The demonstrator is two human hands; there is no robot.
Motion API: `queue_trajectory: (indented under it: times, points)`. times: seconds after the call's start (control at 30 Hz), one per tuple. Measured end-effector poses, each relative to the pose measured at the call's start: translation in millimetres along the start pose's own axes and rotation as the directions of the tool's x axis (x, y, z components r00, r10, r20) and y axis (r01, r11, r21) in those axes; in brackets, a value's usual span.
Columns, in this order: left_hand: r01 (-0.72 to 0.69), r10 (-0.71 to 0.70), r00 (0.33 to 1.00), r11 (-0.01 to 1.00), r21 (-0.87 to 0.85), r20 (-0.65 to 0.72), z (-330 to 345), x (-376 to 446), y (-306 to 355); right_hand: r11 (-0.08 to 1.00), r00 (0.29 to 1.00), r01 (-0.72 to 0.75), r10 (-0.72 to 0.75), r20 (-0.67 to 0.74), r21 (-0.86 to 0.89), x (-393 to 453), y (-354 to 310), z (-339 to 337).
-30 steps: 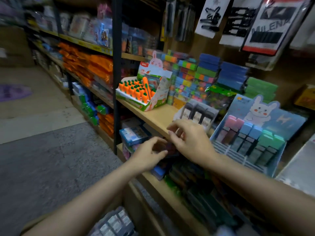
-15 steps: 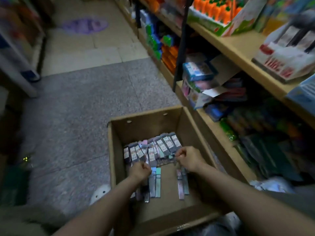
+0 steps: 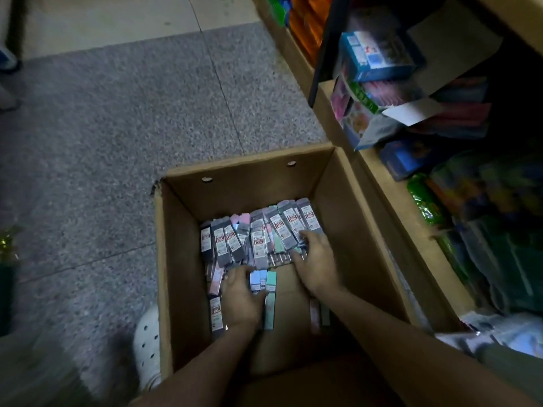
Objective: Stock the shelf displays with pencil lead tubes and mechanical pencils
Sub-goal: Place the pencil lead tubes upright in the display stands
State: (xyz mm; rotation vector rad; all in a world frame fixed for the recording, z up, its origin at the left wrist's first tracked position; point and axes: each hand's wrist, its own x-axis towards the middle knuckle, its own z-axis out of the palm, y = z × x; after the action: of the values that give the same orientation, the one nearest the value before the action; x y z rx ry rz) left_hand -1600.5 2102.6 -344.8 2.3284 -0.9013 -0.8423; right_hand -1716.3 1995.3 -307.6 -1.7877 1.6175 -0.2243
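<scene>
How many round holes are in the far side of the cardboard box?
2: one hole toward the left of the cardboard box's far wall, one hole toward its right. No others show.

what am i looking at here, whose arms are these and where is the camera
There is no machine here: a person wears a wide-angle camera on the head, so you look down along their own two arms. They are bent over an open cardboard box that stands on the grey floor beside a shop shelf. In the box lie many slim packs of pencil leads, grey ones with labels and a few pastel ones. The left hand rests on some pastel packs, and the right hand reaches into the grey row. Whether either hand truly grips a pack is not clear.
</scene>
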Motion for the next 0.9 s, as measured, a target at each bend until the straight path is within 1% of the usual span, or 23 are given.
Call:
queue_trajectory:
  times: [0.07, 0.13, 0.23, 0.33, 0.57, 0.6, 0.67, 0.7, 0.73, 0.8, 0.83, 0.9]
  points:
    - [-0.069, 0.067, 0.997, 0.994, 0.089, 0.025, 0, 1, -3, 0.992, 0.997, 0.076, -0.075, 0.014, -0.096, 14, -6, 2]
    - [-0.097, 0.091, 0.995, 0.988, 0.124, 0.052, 0, 2, -5, 0.972, 0.995, 0.1, -0.102, 0.003, -0.213, 28, -11, 6]
    - [-0.046, 0.039, 0.997, 0.995, 0.092, 0.071, 1, 8, -4, 0.936, 0.995, 0.086, -0.096, -0.012, -0.342, 44, -12, 11]
    - [0.015, -0.02, 0.996, 0.998, 0.055, 0.088, 4, 12, -3, 0.931, 0.996, 0.075, -0.086, -0.014, -0.357, 52, -9, 14]
    - [-0.027, 0.009, 0.993, 0.989, 0.148, 0.12, 12, 14, 1, 0.965, 1.0, -0.015, 0.016, 0.001, -0.263, 55, -10, 4]
    - [-0.035, 0.015, 0.993, 0.984, 0.175, 0.116, 13, 14, 2, 0.969, 1.0, -0.013, 0.015, 0.008, -0.245, 53, -9, 2]
    - [-0.1, 0.071, 0.991, 0.959, 0.266, 0.117, 16, 13, 2, 0.978, 1.0, -0.002, 0.007, 0.027, -0.207, 49, -8, -1]
    - [-0.144, 0.109, 0.986, 0.935, 0.323, 0.126, 17, 12, 2, 0.987, 0.999, -0.014, 0.019, 0.031, -0.16, 46, -6, -2]
    - [-0.186, 0.144, 0.98, 0.907, 0.377, 0.136, 17, 12, 2, 0.996, 0.998, -0.051, 0.054, 0.032, -0.076, 43, -6, -5]
    - [-0.246, 0.201, 0.969, 0.858, 0.452, 0.147, 18, 10, 4, 0.978, 0.988, -0.155, 0.151, 0.044, 0.138, 35, -6, -11]
    - [-0.269, 0.224, 0.963, 0.846, 0.46, 0.151, 17, 9, 6, 0.956, 0.981, -0.192, 0.185, 0.054, 0.221, 31, -6, -15]
    - [-0.301, 0.256, 0.953, 0.865, 0.401, 0.164, 15, 4, 13, 0.931, 0.981, -0.196, 0.182, 0.072, 0.307, 18, -7, -25]
